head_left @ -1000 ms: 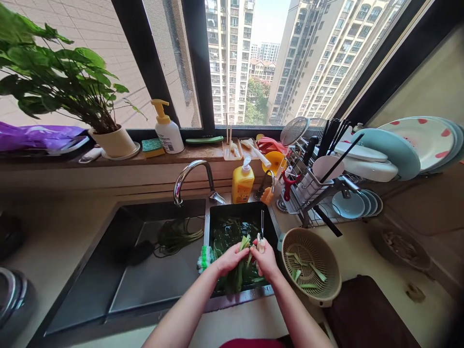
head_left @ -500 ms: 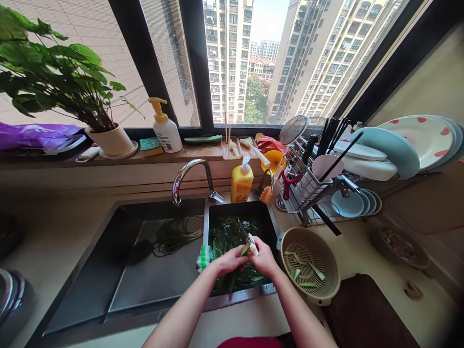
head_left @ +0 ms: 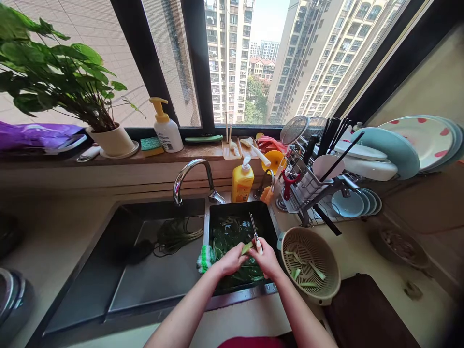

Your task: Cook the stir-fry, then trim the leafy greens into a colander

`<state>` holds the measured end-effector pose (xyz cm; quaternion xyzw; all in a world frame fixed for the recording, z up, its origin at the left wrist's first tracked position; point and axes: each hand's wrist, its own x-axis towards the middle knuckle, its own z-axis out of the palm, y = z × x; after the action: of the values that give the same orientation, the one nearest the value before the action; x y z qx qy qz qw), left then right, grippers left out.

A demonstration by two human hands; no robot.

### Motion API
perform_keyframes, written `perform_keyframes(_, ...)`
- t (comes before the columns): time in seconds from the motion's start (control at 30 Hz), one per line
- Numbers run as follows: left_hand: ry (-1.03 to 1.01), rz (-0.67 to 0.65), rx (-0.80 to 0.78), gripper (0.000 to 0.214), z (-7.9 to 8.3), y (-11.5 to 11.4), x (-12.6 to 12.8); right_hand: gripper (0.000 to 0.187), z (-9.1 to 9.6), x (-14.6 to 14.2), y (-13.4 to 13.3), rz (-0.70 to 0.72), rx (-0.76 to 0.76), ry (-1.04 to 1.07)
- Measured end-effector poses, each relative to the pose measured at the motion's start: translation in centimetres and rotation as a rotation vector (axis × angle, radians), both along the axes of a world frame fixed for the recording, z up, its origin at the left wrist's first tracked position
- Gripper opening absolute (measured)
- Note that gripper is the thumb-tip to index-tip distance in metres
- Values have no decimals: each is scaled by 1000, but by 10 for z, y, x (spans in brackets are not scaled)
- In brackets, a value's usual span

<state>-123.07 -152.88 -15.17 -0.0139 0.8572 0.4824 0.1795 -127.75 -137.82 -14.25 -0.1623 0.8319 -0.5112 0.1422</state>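
Over the right sink basin (head_left: 270, 220), both hands are close together. My left hand (head_left: 232, 261) pinches a pale green vegetable stalk (head_left: 247, 248). My right hand (head_left: 266, 258) is closed on a white-handled tool with a slim metal blade (head_left: 253, 226) that points away from me; its exact kind is unclear. The stalk's right end reaches my right fingers, which partly hide it. Below the hands, dark green leafy vegetables (head_left: 226, 241) lie in water. Right of the basin, a beige colander (head_left: 328, 251) holds several pale green cut pieces (head_left: 317, 271).
A green and white scrubber (head_left: 205, 258) sits on the divider. Long green stems (head_left: 181, 237) lie in the left basin. The faucet (head_left: 192, 164) arches behind, beside a yellow bottle (head_left: 242, 182). A dish rack (head_left: 308, 193) stands back right; a dark board (head_left: 366, 309) lies front right.
My right hand has turned the tool, so its blade now points up and away instead of leaning left. The stalk shows more clearly between my hands.
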Motion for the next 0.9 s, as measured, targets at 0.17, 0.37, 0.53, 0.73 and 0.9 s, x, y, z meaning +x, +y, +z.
perform_keyframes(0.17,45,-6,-272,19,10,7,-1,29,0,10,2,-162,-51,11)
perform_keyframes(0.37,70,-23,-703,26,25,28,1,20,12,12,0,-109,28,115)
perform_keyframes(0.53,240,-42,-869,29,29,40,4,11,11,6,-3,-142,98,91)
perform_keyframes(0.73,235,-55,-844,26,30,39,5,10,5,5,-2,-213,107,97)
perform_keyframes(0.9,167,-47,-783,29,29,34,8,13,10,3,4,-213,101,103)
